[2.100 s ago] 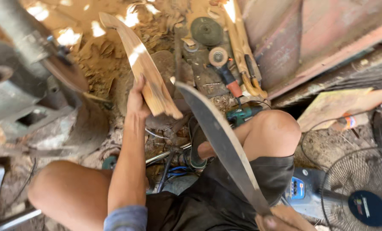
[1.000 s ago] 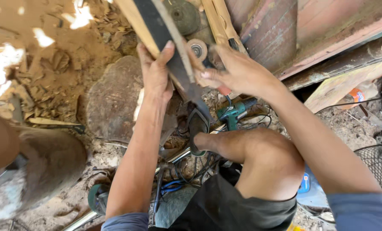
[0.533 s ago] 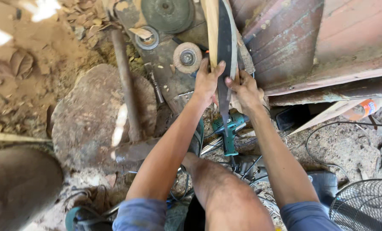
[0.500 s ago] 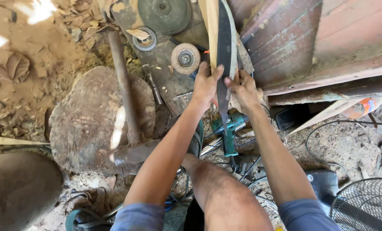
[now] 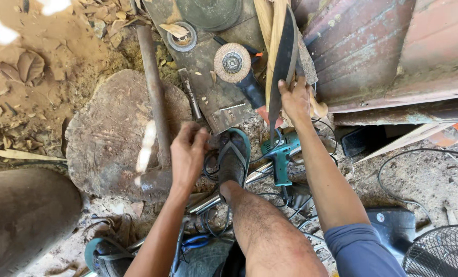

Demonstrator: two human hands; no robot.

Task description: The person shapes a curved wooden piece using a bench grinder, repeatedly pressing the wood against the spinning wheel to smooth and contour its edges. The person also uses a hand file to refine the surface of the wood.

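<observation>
Head view: your right hand (image 5: 296,100) is up by the rusty wall, fingers clenched round the long dark blade (image 5: 284,56). The blade stands nearly upright against a pale wooden slat (image 5: 271,36), its tip towards the top of the frame. Your left hand (image 5: 188,154) hangs low over the edge of the stump (image 5: 111,128), just beside your sandal (image 5: 234,154). Its fingers are curled, but you cannot tell from here whether they grip anything. A metal bar (image 5: 154,92) lies across the stump, and a grinder (image 5: 232,62) and a teal drill (image 5: 280,154) lie on the ground between your hands.

By the look of it, you are placing or steadying the blade against the slat with one hand alone. Any further move calls for a firm grip clear of the edge, and care for the cables and your foot right under the blade's lower end.
</observation>
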